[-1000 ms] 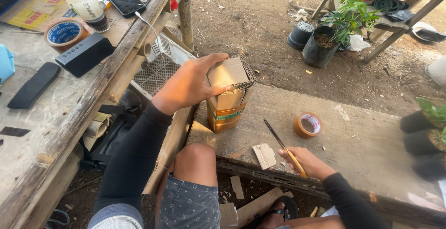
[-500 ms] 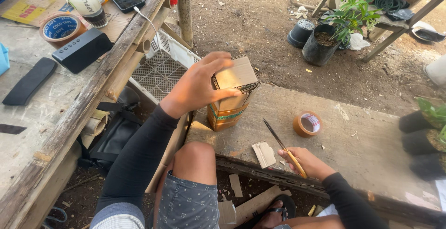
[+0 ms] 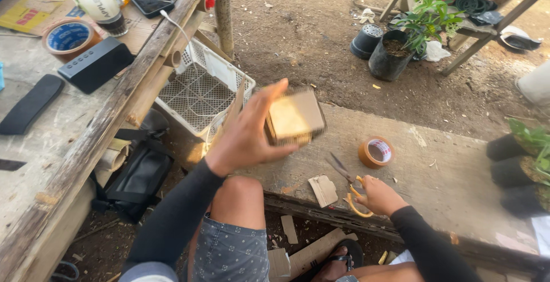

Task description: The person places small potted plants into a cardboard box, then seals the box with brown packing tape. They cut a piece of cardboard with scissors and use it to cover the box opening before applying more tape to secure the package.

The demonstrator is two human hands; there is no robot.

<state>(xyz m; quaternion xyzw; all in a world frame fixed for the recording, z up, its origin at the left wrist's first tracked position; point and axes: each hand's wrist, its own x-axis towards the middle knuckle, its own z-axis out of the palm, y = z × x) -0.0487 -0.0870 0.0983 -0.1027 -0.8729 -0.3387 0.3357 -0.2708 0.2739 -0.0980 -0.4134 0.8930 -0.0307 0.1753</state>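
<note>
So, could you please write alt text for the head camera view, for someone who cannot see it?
A seated person's left hand lifts a small cardboard box over a wooden plank, while the right hand holds yellow-handled scissors. A roll of brown tape lies on the plank, beside a cardboard scrap.

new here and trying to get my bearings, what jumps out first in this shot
The left hand lifts a small brown cardboard box above the long wooden plank, mid-frame. Lower right, the right hand holds yellow-handled scissors beside a brown roll of packing tape. A white plastic lattice crate leans left of the box.
</note>
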